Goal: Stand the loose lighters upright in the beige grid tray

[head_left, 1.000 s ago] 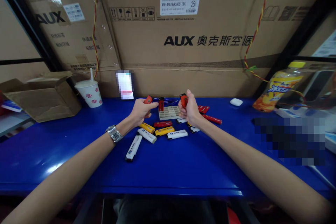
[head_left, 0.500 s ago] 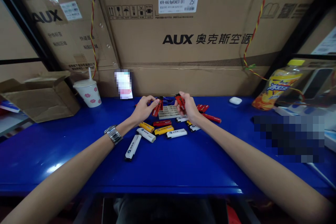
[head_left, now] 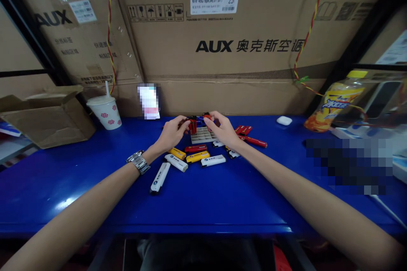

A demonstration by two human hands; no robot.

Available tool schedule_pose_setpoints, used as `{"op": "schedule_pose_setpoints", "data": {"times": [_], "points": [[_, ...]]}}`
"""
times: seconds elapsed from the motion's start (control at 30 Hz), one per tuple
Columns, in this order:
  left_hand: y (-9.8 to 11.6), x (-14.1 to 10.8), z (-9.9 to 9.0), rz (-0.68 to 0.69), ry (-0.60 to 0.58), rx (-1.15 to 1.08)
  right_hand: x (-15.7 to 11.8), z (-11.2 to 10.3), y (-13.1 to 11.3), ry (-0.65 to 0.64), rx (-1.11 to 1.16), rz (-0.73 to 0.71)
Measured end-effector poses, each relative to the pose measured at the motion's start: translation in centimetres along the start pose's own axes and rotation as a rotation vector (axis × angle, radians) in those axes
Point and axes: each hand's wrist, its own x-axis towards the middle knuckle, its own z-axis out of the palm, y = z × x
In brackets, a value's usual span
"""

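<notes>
My left hand (head_left: 171,133) is closed on a red lighter (head_left: 193,126) with a black top, at the left rim of a pale compartment tray (head_left: 200,137). A second red lighter may be behind it; I cannot make that out. Over the tray's far right side, my right hand (head_left: 224,130) pinches another red lighter (head_left: 207,116), mostly covered by the fingers. Blue lighters (head_left: 199,119) show behind the tray. In front lie a dark red lighter (head_left: 196,148), a yellow one (head_left: 197,156) and several white ones, among them a white lighter (head_left: 213,160).
More red lighters (head_left: 256,142) lie right of the tray. A paper cup (head_left: 104,113), an open carton (head_left: 60,120) and a lit phone (head_left: 149,101) stand at the left. A white earbud case (head_left: 284,120) and a drink bottle (head_left: 337,106) are at the right. Large cartons (head_left: 248,80) wall the back.
My right hand has moved left over the tray with its red lighter, closer to my left hand. The lighter in my left hand now stands more upright.
</notes>
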Motion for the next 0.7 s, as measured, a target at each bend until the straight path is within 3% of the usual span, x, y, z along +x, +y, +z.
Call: {"op": "schedule_pose_setpoints", "data": {"times": [0.4, 0.7], "points": [[0.45, -0.01, -0.24, 0.124, -0.024, 0.238, -0.49, 0.8, -0.54, -0.267, -0.019, -0.06], [0.6, -0.11, -0.2, 0.106, 0.022, 0.182, -0.5, 0.68, -0.97, -0.224, -0.095, -0.018]]}}
